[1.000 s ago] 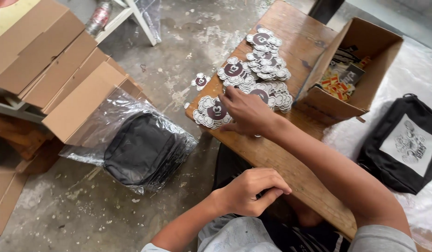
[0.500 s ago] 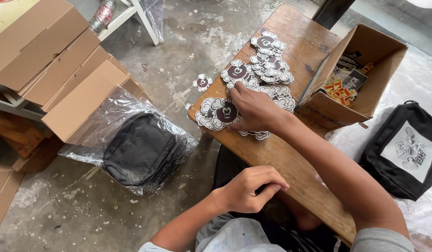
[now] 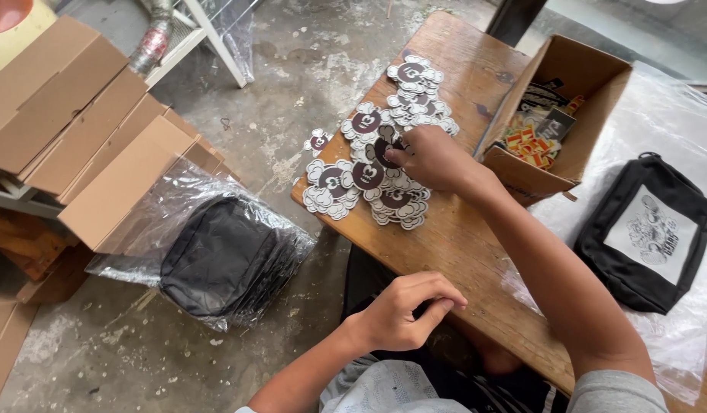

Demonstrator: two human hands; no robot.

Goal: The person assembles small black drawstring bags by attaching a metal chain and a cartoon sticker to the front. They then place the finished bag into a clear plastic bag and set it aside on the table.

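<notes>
Flower-shaped white and dark-brown stickers (image 3: 372, 172) lie in overlapping piles on a low wooden table (image 3: 460, 237). My right hand (image 3: 430, 157) rests on the middle of the piles, its fingertips pressed on one sticker. My left hand (image 3: 407, 310) hovers near the table's front edge with its fingers curled in; I see nothing in it. One loose sticker (image 3: 317, 142) sits apart at the table's left edge.
An open cardboard box (image 3: 564, 115) with small printed cards stands right of the stickers. A black pouch with a white print (image 3: 648, 233) lies on clear plastic at right. Bagged black pouches (image 3: 223, 256) lie on the concrete floor, beside stacked flat cartons (image 3: 71, 130).
My right hand has slid along the sticker piles toward their middle while the camera view shifted. My left hand stays curled near the table edge.
</notes>
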